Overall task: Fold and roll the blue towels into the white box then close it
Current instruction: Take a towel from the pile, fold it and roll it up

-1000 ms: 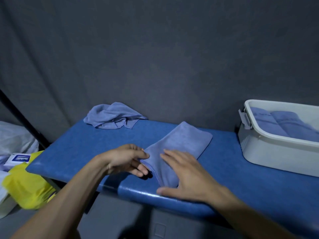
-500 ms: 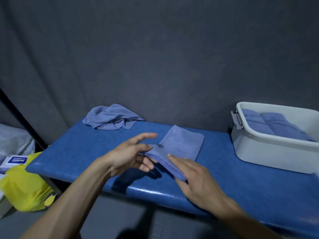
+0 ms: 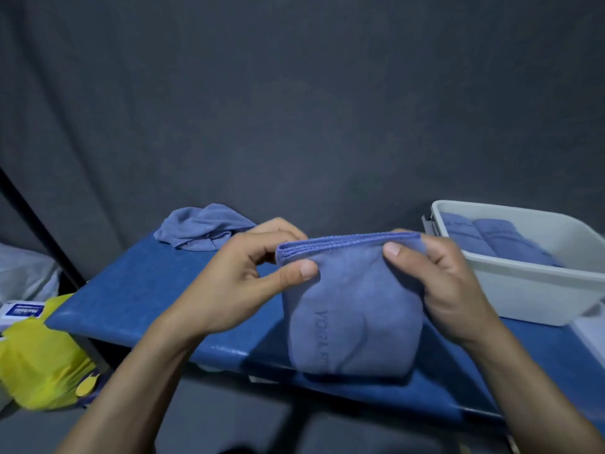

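A folded blue towel (image 3: pixel 352 309) hangs in the air above the blue padded bench (image 3: pixel 137 290). My left hand (image 3: pixel 242 283) pinches its upper left corner and my right hand (image 3: pixel 448 283) pinches its upper right corner, thumbs on the near face. A crumpled blue towel (image 3: pixel 203 229) lies at the back left of the bench. The white box (image 3: pixel 530 290) stands open at the right with two rolled blue towels (image 3: pixel 497 240) inside.
A yellow bag (image 3: pixel 39 362) and a small white and blue packet (image 3: pixel 21 311) lie low at the left. A dark pole (image 3: pixel 42 231) slants past the bench's left end. A grey curtain hangs behind.
Both hands have lifted the folded towel off the bench and now hold it up by its top edge. The view has shifted right and closer.
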The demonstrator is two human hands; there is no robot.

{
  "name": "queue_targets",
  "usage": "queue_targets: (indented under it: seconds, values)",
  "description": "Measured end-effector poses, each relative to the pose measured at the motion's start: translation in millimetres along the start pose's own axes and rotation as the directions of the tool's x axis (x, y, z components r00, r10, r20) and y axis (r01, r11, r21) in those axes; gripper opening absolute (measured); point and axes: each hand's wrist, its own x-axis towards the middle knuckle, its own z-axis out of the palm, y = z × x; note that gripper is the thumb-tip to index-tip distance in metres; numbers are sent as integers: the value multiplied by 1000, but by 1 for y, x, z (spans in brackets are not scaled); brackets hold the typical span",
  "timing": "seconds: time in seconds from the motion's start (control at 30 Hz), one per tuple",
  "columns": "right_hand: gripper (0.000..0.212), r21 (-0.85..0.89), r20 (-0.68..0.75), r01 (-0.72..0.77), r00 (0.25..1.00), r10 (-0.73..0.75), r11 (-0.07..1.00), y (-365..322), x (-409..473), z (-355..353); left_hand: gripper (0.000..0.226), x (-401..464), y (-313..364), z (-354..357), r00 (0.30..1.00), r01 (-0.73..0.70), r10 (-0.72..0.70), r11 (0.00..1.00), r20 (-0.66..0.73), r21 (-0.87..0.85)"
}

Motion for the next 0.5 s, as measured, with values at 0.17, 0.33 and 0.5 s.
queue_targets:
  seconds: [0.17,0.33,0.5]
  values:
    - [64,4,70,-16,997,15,1000,-26,11,-12,37,11,19,-15,994,87,-84,995,71,-41]
    - [26,-294,25,-49,998,59,955,-11,37,-17,23,32,-3,-22,991,131,-120,944,-53,303]
    - [13,-348,-139,174,962,-234,921,-4,53,-3,18,52,5,-25,933,-27,208,856,-295,516]
